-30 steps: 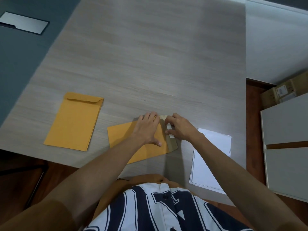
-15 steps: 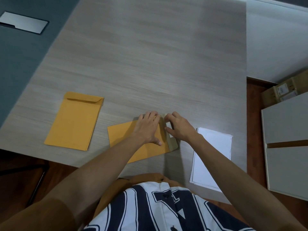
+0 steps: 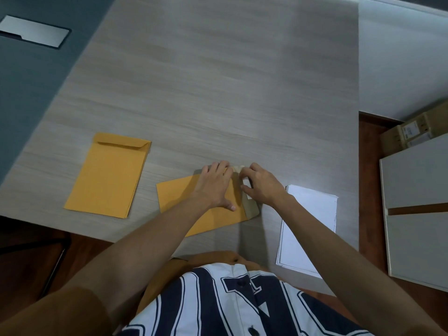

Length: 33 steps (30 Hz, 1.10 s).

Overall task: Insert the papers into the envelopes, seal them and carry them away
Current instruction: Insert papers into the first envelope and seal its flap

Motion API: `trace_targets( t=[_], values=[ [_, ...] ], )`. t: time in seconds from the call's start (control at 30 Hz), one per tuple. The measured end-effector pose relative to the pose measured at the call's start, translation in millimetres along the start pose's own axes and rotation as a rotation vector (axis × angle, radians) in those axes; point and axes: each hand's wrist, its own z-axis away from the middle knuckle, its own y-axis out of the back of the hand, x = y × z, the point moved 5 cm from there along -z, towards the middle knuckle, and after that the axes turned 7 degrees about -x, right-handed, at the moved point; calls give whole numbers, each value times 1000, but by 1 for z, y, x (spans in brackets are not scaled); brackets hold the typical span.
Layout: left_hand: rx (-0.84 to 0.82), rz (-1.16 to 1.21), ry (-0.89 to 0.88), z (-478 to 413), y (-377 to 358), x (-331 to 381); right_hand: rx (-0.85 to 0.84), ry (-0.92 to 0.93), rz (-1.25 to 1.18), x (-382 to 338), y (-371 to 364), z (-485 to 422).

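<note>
Manila envelope [image 3: 179,202] under flat left hand [image 3: 214,186], right hand [image 3: 263,187] pinching its white flap strip [image 3: 246,183].

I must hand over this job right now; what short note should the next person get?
Left hand: flat on the middle envelope, pressing it to the table.
Right hand: fingers pinching at the white strip on that envelope's open flap.
Second envelope: lies to the left, flap folded over; whether sealed, I cannot tell.
Paper stack: on the right, near the table edge.
Done: the middle envelope's content is hidden, so I cannot confirm it.
Left: seal the flap, fill further envelopes if needed, carry all away.
</note>
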Motion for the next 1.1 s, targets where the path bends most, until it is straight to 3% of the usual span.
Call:
trace_targets(
  t=[1.1],
  values=[
    [5,-12,-7,0,1,0,26,90,89,-6,9,-7]
  ],
)
